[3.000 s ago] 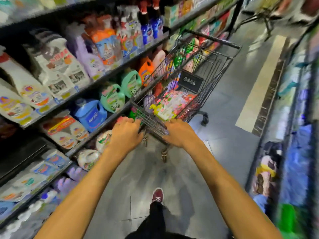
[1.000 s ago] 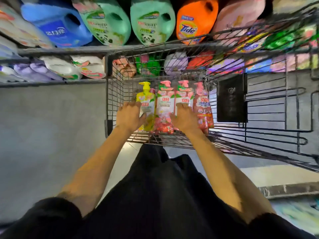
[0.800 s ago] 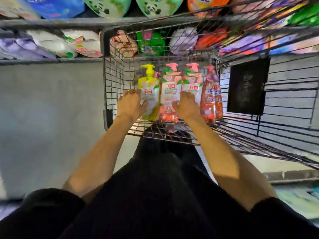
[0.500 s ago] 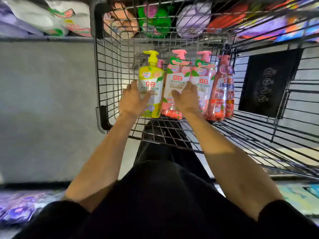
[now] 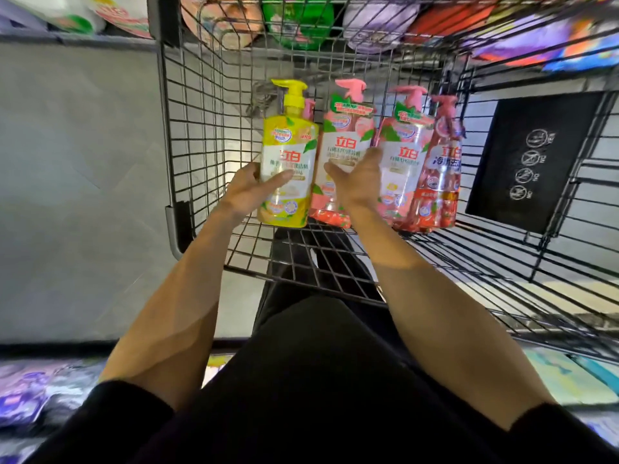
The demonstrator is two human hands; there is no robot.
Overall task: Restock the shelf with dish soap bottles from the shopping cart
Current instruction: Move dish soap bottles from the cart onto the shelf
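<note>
Several dish soap pump bottles lie side by side on the wire floor of the shopping cart [image 5: 197,135], pumps pointing away from me. My left hand [image 5: 252,189] is wrapped around the lower half of the yellow bottle [image 5: 287,155] at the left. My right hand [image 5: 355,182] grips the pink bottle [image 5: 341,142] beside it, thumb on the left side and fingers on the right. Another pink bottle [image 5: 402,155] and a red bottle [image 5: 441,175] lie to the right, untouched.
A black sign panel [image 5: 532,159] hangs on the cart's right side. Beyond the cart's far wall, a low shelf [image 5: 83,38] holds refill pouches and rounded packs. Grey floor lies to the left. My dark clothing fills the bottom.
I stopped pushing the cart and bent over it. Both hands reached in and closed on the yellow and the first pink bottle; the view has tilted further down and closer.
</note>
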